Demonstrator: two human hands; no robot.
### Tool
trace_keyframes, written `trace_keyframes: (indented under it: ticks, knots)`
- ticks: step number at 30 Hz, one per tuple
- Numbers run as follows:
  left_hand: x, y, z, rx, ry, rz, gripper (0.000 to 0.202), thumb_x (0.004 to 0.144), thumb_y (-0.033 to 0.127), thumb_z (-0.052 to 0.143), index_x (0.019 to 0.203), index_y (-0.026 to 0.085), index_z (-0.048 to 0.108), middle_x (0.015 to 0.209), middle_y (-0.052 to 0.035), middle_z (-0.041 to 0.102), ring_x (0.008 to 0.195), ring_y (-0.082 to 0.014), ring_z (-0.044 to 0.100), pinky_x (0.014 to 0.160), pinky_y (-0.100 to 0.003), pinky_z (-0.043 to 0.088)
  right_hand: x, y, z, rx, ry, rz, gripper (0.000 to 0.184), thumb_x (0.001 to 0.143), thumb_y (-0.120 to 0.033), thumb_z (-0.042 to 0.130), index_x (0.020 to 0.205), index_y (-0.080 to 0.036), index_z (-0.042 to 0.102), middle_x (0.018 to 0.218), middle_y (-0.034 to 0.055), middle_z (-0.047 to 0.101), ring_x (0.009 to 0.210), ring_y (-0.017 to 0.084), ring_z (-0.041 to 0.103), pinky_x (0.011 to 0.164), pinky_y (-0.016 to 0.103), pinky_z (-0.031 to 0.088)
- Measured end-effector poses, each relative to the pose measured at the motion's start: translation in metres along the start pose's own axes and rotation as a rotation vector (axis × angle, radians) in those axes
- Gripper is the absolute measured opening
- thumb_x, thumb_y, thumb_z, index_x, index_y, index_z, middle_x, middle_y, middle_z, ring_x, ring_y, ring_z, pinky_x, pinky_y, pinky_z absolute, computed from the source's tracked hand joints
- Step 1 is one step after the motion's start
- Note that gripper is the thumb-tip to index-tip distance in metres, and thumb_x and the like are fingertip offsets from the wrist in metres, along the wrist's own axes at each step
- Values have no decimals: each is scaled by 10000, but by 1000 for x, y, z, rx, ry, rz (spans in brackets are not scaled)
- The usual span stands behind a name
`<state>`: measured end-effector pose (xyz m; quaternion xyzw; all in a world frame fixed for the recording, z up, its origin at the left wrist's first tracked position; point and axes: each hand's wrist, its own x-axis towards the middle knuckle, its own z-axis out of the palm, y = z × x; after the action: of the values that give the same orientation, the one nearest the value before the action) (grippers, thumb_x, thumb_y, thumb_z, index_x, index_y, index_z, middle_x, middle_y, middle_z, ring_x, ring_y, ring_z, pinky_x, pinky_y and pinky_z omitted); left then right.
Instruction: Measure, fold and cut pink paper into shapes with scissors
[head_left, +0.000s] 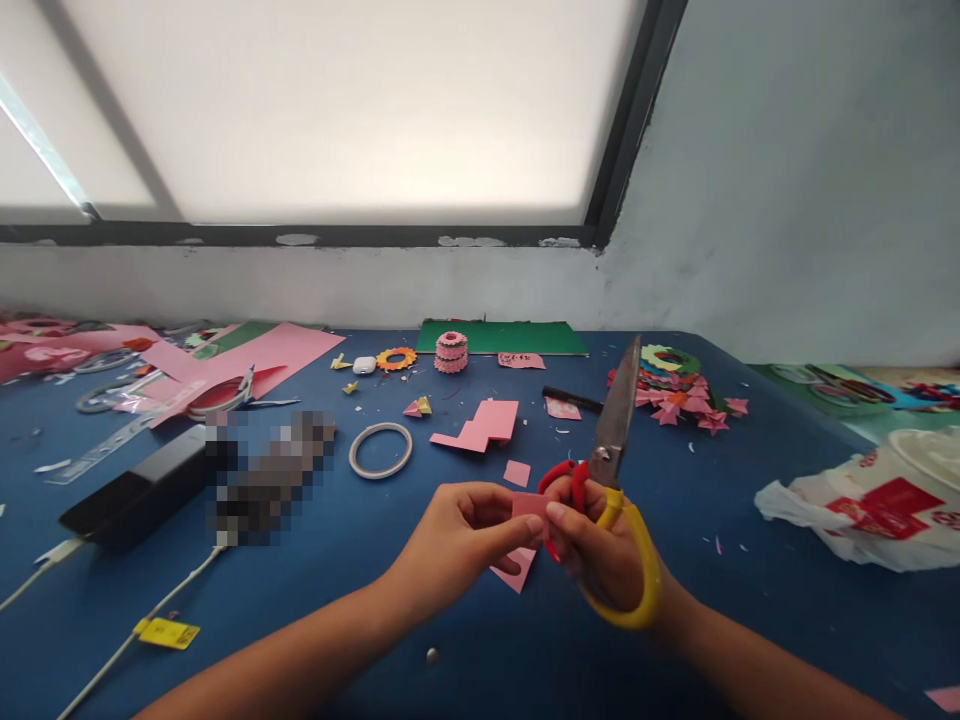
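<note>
Between thumb and fingers, my left hand (457, 530) pinches a small piece of pink paper (529, 506). My right hand (622, 555) has a pair of scissors (616, 425) with red and yellow handles hooked in it, blades together and pointing up. Its thumb and finger also touch the right edge of the small paper. Below the hands lies another pink paper piece (517, 570), partly hidden by them. Just beyond are a pink square (517, 473) and a larger pink offcut (480, 428) with a stepped edge.
A tape roll (381, 451) lies left of the offcut. Behind it stand a ringed pink paper piece (451, 352) and a green sheet (502, 338). A black pen (571, 399) lies behind the scissors. A white plastic bag (877, 505) sits right, a black device (146, 490) left.
</note>
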<state>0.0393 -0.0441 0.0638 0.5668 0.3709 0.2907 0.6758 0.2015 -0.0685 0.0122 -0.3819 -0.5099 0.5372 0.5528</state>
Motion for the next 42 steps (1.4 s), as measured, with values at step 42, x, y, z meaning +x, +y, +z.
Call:
trace_keyframes:
  ticks: [42]
  knots:
    - [-2,27,-27,47,175,58,132,702,238,693,612,141,686,582,-15,682,525,-92,640,462,-127,490,8,-43,-30,-711,-511,272,763,531,-913,354,715,-179,445,641,-28,416,547,104,291,471,216,260]
